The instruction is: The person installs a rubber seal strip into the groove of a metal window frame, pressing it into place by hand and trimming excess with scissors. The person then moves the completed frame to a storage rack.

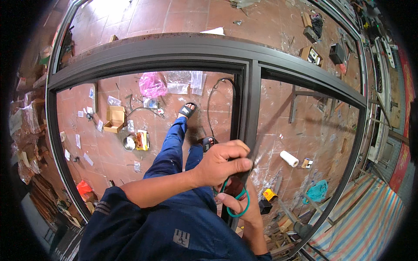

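Left hand (pixel 224 163) is gripping the middle bar (pixel 249 104) of the big dark frame (pixel 174 50), fingers pressed together on it, while the right hand (pixel 244 204) is pinching green-handled scissors (pixel 237 204) just below. I'd be keeping that bar steady. Under the frame, a cardboard box (pixel 114 119), pink bag (pixel 152 84) and paper roll (pixel 289 158) are cluttering the floor.

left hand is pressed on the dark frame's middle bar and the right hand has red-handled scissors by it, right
Not quite. In the head view the scissors in the right hand have green handles, not red. The left hand does press on the middle bar of the dark frame.
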`<state>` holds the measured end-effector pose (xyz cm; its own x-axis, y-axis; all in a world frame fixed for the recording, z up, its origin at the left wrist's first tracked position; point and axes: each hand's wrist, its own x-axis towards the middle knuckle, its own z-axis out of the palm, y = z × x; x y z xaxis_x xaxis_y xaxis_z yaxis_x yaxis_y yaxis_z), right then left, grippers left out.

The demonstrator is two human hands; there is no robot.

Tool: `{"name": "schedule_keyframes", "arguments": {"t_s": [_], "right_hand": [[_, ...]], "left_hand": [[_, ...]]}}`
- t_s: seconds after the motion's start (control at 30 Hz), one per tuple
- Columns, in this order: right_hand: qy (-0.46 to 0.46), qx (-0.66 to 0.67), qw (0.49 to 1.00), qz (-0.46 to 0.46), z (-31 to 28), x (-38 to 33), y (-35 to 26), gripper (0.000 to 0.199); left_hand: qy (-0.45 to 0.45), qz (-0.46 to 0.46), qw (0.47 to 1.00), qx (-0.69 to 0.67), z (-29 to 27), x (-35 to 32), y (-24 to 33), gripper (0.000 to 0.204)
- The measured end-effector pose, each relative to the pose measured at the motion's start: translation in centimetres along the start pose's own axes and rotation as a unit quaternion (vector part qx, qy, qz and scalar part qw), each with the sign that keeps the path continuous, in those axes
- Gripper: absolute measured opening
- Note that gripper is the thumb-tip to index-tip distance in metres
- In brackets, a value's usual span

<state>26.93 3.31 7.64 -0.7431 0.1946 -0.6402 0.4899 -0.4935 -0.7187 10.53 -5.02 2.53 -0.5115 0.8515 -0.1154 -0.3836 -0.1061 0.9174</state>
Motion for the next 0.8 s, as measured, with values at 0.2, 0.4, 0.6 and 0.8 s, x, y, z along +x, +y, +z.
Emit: {"name": "schedule_keyframes", "arguments": {"t_s": [0.2, 0.4, 0.6, 0.8], "right_hand": [[0.109, -0.165, 0.960, -0.198, -0.2, -0.4, 4.1, 0.057], [0.136, -0.089, 0.967, -0.196, 0.1, -0.7, 4.8, 0.055], [0.141, -0.145, 0.952, -0.230, -0.4, -0.5, 5.1, 0.052], [0.141, -0.092, 0.958, -0.232, 0.1, -0.6, 5.1, 0.053]], "left_hand": [[0.192, 0.048, 0.926, 0.321, -6.5, 5.5, -3.1, 0.029], [0.204, 0.057, 0.954, 0.211, -12.2, 11.5, -8.0, 0.031], [0.263, 0.019, 0.954, 0.142, -11.8, 9.3, -7.0, 0.022], [0.195, 0.216, 0.753, 0.590, -10.8, 10.9, 1.5, 0.018]]}}
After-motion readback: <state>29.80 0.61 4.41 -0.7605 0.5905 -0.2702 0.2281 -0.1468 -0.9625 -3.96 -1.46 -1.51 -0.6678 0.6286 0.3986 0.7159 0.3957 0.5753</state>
